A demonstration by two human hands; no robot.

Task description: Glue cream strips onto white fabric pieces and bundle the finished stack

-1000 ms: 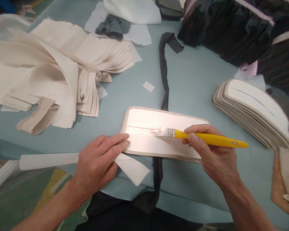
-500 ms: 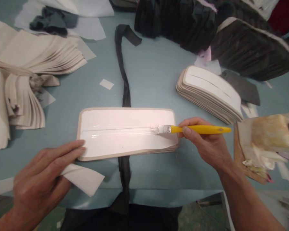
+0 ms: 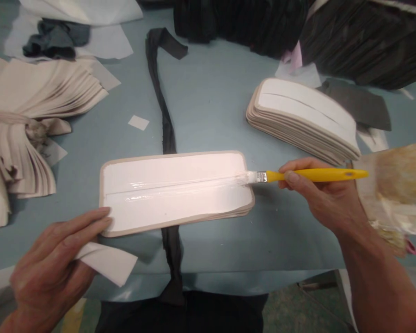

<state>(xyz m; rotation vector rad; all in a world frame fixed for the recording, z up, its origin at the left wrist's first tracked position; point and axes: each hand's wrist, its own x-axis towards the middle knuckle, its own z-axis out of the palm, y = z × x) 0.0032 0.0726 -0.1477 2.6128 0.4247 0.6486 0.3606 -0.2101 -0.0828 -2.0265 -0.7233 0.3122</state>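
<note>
My right hand (image 3: pixel 319 194) grips the yellow handle of a paintbrush (image 3: pixel 315 175). The bristles rest at the right end of a white panel (image 3: pixel 180 166) with a beige rounded border. A shiny wet streak runs along the panel's centre line, over a thin slit or seam. More such panels lie stacked beneath it, their edges showing at the lower right. My left hand (image 3: pixel 58 263) touches the panel's lower left corner with its fingertips. Tucked in that same hand is a folded white strip (image 3: pixel 113 263), paper or fabric; its other end is hidden by the fingers.
A stack of similar panels (image 3: pixel 305 115) stands at the right. Beige fabric bundles (image 3: pixel 48 88) lie at the left, dark bundles (image 3: pixel 239 21) at the back. A black strip (image 3: pixel 166 120) passes under the panel. A stained container (image 3: pixel 402 175) stands far right.
The brush has moved right along the panel to its right end, and the wet streak looks longer and wider. The view has shifted slightly; my left hand stays at the corner.
</note>
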